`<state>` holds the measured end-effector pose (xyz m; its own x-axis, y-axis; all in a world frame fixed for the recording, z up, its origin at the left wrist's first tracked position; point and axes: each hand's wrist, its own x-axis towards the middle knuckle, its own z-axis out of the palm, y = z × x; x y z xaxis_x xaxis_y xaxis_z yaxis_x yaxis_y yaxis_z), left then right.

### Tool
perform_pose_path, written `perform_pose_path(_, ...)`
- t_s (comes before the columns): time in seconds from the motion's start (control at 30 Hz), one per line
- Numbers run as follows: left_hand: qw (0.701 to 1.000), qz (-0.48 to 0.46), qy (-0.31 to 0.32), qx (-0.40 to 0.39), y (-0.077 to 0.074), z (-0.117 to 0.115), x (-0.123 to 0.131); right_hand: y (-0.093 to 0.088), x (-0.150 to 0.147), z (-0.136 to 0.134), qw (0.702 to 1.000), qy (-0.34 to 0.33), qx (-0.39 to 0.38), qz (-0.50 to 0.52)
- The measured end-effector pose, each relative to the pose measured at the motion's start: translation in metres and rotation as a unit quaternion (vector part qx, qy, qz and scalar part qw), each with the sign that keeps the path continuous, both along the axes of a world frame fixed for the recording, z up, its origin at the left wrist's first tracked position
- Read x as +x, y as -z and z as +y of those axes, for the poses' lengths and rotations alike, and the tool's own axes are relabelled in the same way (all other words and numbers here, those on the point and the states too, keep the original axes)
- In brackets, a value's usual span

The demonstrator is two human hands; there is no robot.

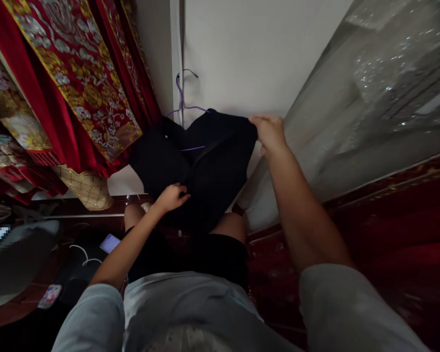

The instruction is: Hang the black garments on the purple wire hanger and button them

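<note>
A dark navy, nearly black short garment with an open V-shaped front hangs in front of me on a thin purple hanger. The hanger's hook is up against the pale wall. My right hand pinches the garment's shoulder edge on the right and holds it out sideways. Lower down, my left hand has its fingers closed at the front of the same garment, near the middle. Part of the hanger's bar shows through the neck opening.
Red embroidered clothes hang close on the left. Clear plastic covering with sparkly fabric bulges along the right, above dark red cloth. At lower left are a lit phone, a white cable and another phone.
</note>
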<state>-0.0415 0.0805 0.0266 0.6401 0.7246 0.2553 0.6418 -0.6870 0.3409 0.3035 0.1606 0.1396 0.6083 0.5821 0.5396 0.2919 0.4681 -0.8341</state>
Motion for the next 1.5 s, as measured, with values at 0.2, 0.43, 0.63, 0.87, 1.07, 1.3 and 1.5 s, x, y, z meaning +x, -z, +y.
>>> perform_pose_path(0.2,0.943,-0.329,-0.028,-0.022,0.010,-0.048,0.017,0.066,-0.102,-0.099,0.991,-0.061,0.065,0.098)
perform_pose_path(0.43,0.814,-0.564,-0.063,-0.128,0.013,-0.078,0.015,0.140,-0.185,-0.160,0.928,-0.347,-0.133,0.005)
perform_pose_path(0.63,0.787,-0.595,-0.104,-0.125,0.006,-0.086,0.023,0.111,-0.168,-0.169,0.928,-0.354,-0.103,-0.050)
perform_pose_path(0.87,0.793,-0.584,-0.144,-0.103,0.006,-0.089,0.032,0.121,-0.188,-0.171,0.949,-0.304,-0.080,-0.008)
perform_pose_path(1.07,0.791,-0.591,-0.135,-0.082,0.001,-0.095,0.028,0.123,-0.202,-0.170,0.955,-0.289,-0.060,-0.003)
perform_pose_path(1.3,0.773,-0.613,-0.148,-0.075,-0.011,-0.102,0.034,0.111,-0.218,-0.179,0.978,-0.205,-0.010,-0.028)
perform_pose_path(1.5,0.797,-0.585,-0.116,-0.095,-0.017,-0.106,0.034,0.095,-0.206,-0.184,0.975,-0.223,-0.020,-0.016)
